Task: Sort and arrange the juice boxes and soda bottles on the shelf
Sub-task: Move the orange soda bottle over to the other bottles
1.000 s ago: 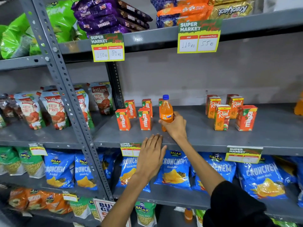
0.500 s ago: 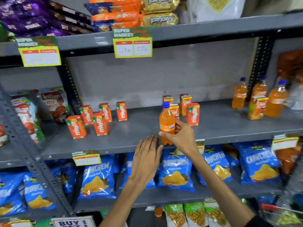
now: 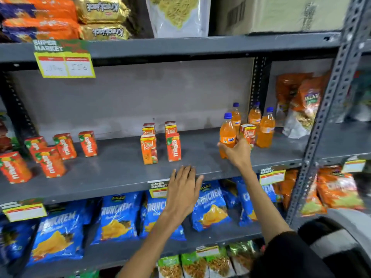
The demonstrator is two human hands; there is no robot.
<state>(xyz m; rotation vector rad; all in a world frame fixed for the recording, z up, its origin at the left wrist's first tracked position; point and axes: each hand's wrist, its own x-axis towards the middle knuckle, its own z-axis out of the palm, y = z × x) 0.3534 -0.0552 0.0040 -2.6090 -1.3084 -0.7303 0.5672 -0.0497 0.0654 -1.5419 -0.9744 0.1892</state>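
My right hand (image 3: 236, 152) grips an orange soda bottle (image 3: 227, 133) with a blue cap, held just above the grey middle shelf (image 3: 120, 171) at its right part. Right behind it stand three more orange soda bottles (image 3: 266, 129) and one juice box (image 3: 249, 132). My left hand (image 3: 183, 189) lies flat on the shelf's front edge, fingers apart, holding nothing. A group of several orange juice boxes (image 3: 160, 143) stands mid-shelf. Another cluster of juice boxes (image 3: 50, 155) stands at the left.
Blue chip bags (image 3: 118, 217) fill the shelf below. Biscuit packs (image 3: 100, 17) and a cardboard box (image 3: 281, 13) sit on the shelf above. A slotted steel upright (image 3: 323, 109) bounds the bay on the right, with snack bags (image 3: 301, 101) beside it. Price tags (image 3: 64, 61) hang from shelf edges.
My right hand has carried the soda bottle rightward along the shelf, up to the other bottles. The view has panned right. My left hand stays on the shelf edge.
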